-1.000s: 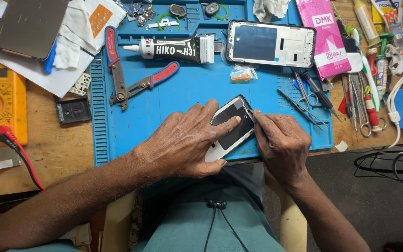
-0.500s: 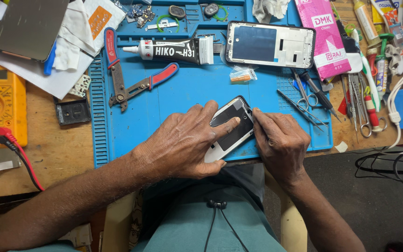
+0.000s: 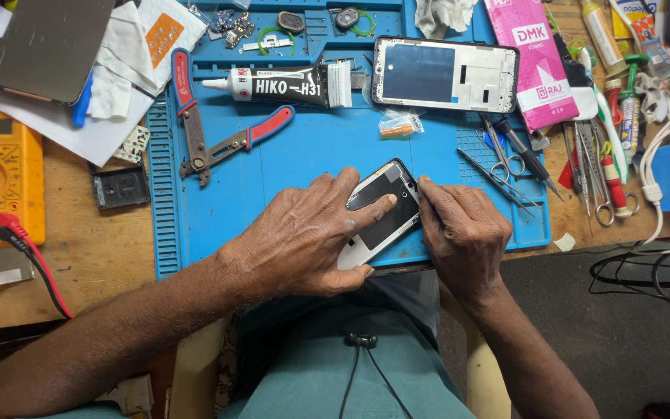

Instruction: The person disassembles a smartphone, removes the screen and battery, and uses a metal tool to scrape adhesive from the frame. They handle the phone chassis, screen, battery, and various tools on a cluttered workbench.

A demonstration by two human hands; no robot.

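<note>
A smartphone [image 3: 385, 211] with a glossy black face and rounded corners lies tilted at the near edge of the ribbed blue repair mat [image 3: 312, 155]. The left hand [image 3: 304, 237] lies flat over its near end, grip loose, forefinger on the glass. The right hand [image 3: 463, 229] presses curled fingertips against its right edge. Far off lie a black glue tube [image 3: 288, 85], a white-rimmed phone frame [image 3: 443, 75] and a pink packet [image 3: 533, 58].

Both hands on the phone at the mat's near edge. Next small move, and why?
Probably keep the left hand pinning the phone and run the right hand fingertips along its right edge. The left fingers lie flat across the dark panel, and the right fingertips already touch that edge near the top corner.
</note>
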